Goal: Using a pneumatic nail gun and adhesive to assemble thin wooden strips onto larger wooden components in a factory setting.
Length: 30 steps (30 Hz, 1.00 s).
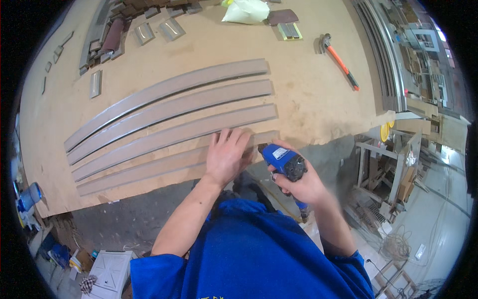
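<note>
In my right hand is a blue nail gun (285,160), its nose over the right end of the nearest long strip (142,173). The fingers of my right hand (308,183) wrap round its grip; a hose fitting hangs below. My left hand (226,155) lies across that same strip, fingers curled over its far edge, close to the nail gun's nose. The left thumb is partly hidden. Beyond it, several similar long, slightly curved brown-grey strips (199,122) lie side by side with narrow gaps, their right ends roughly lined up.
An orange-handled hammer (341,62) lies at the right of the wooden table (303,94). Small blocks (172,30), a white bag (246,11) and stacked offcuts (107,42) sit at the far side. Long metal-grey strips (381,55) run along the right. A wooden stand (388,159) is on the floor.
</note>
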Each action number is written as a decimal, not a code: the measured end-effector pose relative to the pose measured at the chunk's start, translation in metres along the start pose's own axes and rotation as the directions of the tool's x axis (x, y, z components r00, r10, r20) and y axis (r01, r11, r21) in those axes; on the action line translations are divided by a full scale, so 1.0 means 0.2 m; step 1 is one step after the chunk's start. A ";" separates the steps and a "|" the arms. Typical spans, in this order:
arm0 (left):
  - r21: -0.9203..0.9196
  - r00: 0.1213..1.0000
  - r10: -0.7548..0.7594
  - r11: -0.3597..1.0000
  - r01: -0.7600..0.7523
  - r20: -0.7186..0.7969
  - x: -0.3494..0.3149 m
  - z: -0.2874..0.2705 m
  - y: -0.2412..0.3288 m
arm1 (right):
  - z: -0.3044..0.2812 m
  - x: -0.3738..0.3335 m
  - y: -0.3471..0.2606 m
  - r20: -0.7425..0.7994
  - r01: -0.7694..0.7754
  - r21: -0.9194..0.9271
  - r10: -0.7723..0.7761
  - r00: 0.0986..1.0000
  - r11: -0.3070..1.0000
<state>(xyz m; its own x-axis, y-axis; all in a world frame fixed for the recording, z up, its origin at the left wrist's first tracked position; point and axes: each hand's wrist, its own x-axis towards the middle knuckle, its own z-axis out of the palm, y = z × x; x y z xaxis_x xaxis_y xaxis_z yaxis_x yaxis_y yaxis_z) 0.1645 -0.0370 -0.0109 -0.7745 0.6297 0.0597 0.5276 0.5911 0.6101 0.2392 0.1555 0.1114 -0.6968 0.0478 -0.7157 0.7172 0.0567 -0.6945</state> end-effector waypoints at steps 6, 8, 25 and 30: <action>-0.002 1.000 -0.006 1.000 0.006 -0.004 -0.01 0.02 -0.01 | 0.01 0.00 0.00 -0.025 -0.021 0.009 0.021 0.999 1.000; 0.001 1.000 -0.007 1.000 0.007 -0.002 -0.01 0.01 0.00 | 0.01 0.00 0.00 -0.028 -0.032 0.003 0.032 0.999 0.999; 0.098 1.000 -0.016 0.995 0.015 0.015 0.05 -0.01 0.07 | -0.43 0.36 -0.04 -0.518 -0.022 -0.669 -0.446 0.730 0.743; 0.109 0.998 -0.058 0.992 0.057 0.005 0.09 -0.09 0.13 | -0.50 0.53 0.06 -0.430 0.104 -0.794 -0.673 0.602 0.599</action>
<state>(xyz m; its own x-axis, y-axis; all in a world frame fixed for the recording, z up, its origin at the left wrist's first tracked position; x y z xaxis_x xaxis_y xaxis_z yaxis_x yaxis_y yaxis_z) 0.1585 -0.0195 0.0210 -0.8023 0.5965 0.0204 0.5173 0.6778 0.5226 0.1738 0.2602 0.0341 -0.9053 0.4192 0.0686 0.3518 0.8305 -0.4319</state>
